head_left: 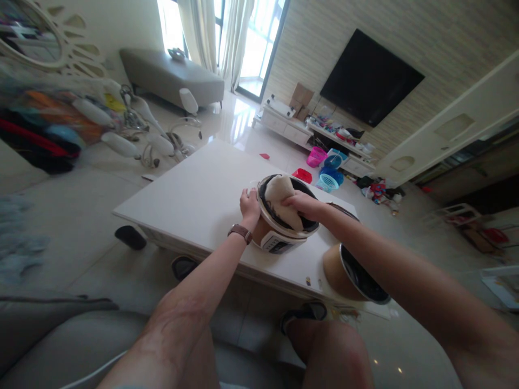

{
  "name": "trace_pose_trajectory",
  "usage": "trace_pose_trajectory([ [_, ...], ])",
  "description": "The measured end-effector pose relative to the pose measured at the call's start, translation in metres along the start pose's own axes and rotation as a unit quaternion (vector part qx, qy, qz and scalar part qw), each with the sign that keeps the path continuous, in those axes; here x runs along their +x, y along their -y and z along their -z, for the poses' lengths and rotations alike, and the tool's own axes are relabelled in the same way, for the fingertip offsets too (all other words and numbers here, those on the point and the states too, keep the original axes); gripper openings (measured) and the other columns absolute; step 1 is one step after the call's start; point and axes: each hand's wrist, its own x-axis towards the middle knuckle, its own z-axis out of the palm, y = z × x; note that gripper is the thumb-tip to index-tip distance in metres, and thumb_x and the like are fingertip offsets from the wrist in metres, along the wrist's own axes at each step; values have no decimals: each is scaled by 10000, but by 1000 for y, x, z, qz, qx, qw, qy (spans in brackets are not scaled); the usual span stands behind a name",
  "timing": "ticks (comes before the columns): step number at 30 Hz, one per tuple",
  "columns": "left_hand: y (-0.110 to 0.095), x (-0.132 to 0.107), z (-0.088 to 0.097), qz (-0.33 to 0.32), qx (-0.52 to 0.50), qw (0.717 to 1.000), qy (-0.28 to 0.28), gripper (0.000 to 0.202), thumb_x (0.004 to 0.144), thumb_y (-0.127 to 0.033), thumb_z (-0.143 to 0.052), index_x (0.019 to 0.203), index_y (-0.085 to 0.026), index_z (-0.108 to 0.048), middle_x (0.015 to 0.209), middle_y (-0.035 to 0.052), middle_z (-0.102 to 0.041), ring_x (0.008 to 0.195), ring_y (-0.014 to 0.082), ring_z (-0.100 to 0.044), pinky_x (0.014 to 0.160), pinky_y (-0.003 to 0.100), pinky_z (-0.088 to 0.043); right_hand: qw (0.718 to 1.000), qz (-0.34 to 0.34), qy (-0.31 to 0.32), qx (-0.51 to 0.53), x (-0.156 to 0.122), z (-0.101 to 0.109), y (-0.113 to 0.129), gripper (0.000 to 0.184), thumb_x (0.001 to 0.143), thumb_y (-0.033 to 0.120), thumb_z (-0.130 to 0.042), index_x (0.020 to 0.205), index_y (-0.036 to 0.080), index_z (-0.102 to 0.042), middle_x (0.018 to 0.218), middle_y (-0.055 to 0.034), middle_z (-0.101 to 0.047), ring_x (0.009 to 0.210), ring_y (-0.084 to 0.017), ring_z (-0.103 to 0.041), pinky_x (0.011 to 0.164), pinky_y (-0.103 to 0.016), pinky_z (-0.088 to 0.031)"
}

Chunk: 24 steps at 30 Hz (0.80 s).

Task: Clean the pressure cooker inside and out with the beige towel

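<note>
A brown and white rice cooker [263,231] with a control panel on its front stands on the white table [182,200]. My left hand [250,206], with a watch at the wrist, grips the left side of its rim. In my right hand [304,205] is a bunched beige cloth [279,190], pressed into the cooker's dark opening. The cloth hides much of the inside. Right of the cooker, a gold inner pot [334,270] with a dark interior lies tipped on its side near the table edge. Behind my right forearm a dark round rim shows, partly hidden.
A tiny yellowish item [308,281] lies near the table's front edge. Beyond the table are a pink basket [316,156], a red basin [302,175] and a light-blue basket [328,182] on the floor. A low TV cabinet [284,127] and grey bench [170,78] stand farther back.
</note>
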Motion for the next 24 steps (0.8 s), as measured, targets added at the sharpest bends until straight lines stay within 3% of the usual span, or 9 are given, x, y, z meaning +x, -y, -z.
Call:
trace_pose_trajectory([
  [3, -2, -1, 1, 7, 1, 1000, 2, 239, 964, -388, -494, 956, -195, -633, 1052, 121, -729, 1025, 250, -664, 1011, 368, -483, 994, 8, 80, -77, 1, 8, -3, 438, 789, 189, -670, 1227, 186, -682, 1072, -43, -777, 964, -250, -722, 818, -303, -604],
  [6, -4, -2, 1, 21, 4, 1000, -3, 242, 972, -386, -502, 987, -189, -641, 1088, 144, -736, 1117, 274, -663, 1052, 374, -468, 948, -28, 143, -283, 0, 29, -8, 308, 745, 122, -688, 1037, 183, -763, 928, -25, -776, 934, -254, -728, 839, -330, -601],
  [10, -7, -2, 1, 39, 12, 999, -15, 255, 976, -394, -530, 1048, -178, -645, 1205, 178, -723, 1263, 308, -621, 1119, 386, -433, 890, -33, 80, -447, -2, 48, -16, 211, 702, 40, -716, 832, 192, -782, 861, -86, -756, 1054, -329, -711, 992, -446, -547],
  [12, -7, -2, 1, 41, 11, 999, -13, 251, 981, -391, -527, 1046, -178, -643, 1206, 180, -723, 1272, 316, -617, 1121, 393, -432, 862, -8, 32, -506, -4, 49, -20, 207, 725, 50, -722, 842, 207, -789, 953, -115, -767, 1168, -355, -676, 1076, -479, -496],
  [14, -8, -3, 1, 40, 10, 999, -7, 238, 989, -386, -517, 1016, -185, -642, 1155, 170, -733, 1250, 319, -624, 1108, 396, -440, 846, -2, 26, -532, -6, 45, -20, 207, 746, 72, -710, 883, 201, -796, 997, -132, -772, 1166, -361, -677, 1074, -485, -497],
  [17, -8, -4, 1, 40, 12, 999, -5, 224, 990, -380, -515, 994, -193, -639, 1107, 152, -738, 1219, 308, -636, 1086, 384, -449, 880, -27, 93, -465, -7, 34, -16, 238, 747, 114, -686, 949, 180, -793, 932, -115, -777, 1001, -324, -722, 937, -425, -565],
  [20, -8, -4, 1, 34, 10, 999, -8, 236, 991, -384, -510, 1008, -189, -642, 1104, 143, -737, 1200, 288, -642, 1076, 364, -450, 959, -61, 138, -238, -4, 22, -10, 316, 751, 192, -669, 1056, 186, -751, 955, -78, -784, 881, -280, -736, 806, -372, -597],
  [22, -7, -4, 1, 31, 7, 999, -7, 243, 992, -383, -505, 1013, -186, -645, 1102, 139, -739, 1183, 277, -647, 1070, 355, -449, 990, -82, 86, -72, 3, 17, -8, 405, 792, 287, -665, 1184, 189, -693, 1029, -99, -786, 866, -278, -742, 783, -380, -607],
  [24, -7, -4, 1, 32, 7, 999, -6, 240, 992, -383, -508, 1010, -187, -645, 1097, 136, -738, 1177, 274, -648, 1066, 348, -449, 997, -77, 1, -13, 12, 18, -9, 502, 850, 404, -641, 1298, 178, -633, 1080, -150, -777, 901, -293, -744, 799, -395, -610],
])
